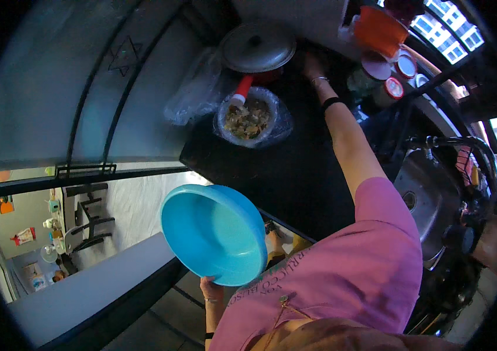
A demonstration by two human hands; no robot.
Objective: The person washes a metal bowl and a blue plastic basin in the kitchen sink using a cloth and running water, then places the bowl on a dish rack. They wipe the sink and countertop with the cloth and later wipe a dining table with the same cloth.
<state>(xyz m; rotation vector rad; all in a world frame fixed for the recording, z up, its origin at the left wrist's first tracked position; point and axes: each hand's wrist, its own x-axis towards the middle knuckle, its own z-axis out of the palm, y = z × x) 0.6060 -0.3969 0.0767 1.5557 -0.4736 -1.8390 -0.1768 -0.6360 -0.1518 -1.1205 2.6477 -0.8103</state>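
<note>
A blue plastic basin is tilted beside the dark countertop, its inside facing up. My left hand grips its lower rim. My right arm stretches over the counter, and my right hand is in dim light near the back, just right of the lidded red pot; its fingers are too dark to make out. A domed metal lid covers the pot, whose red handle reaches over a bowl lined with clear plastic. Food scraps fill much of that bowl.
Crumpled clear plastic lies left of the bowl. Jars with lids and an orange container stand at the back right. A steel sink with a curved faucet is on the right. A black-framed door stands on the left.
</note>
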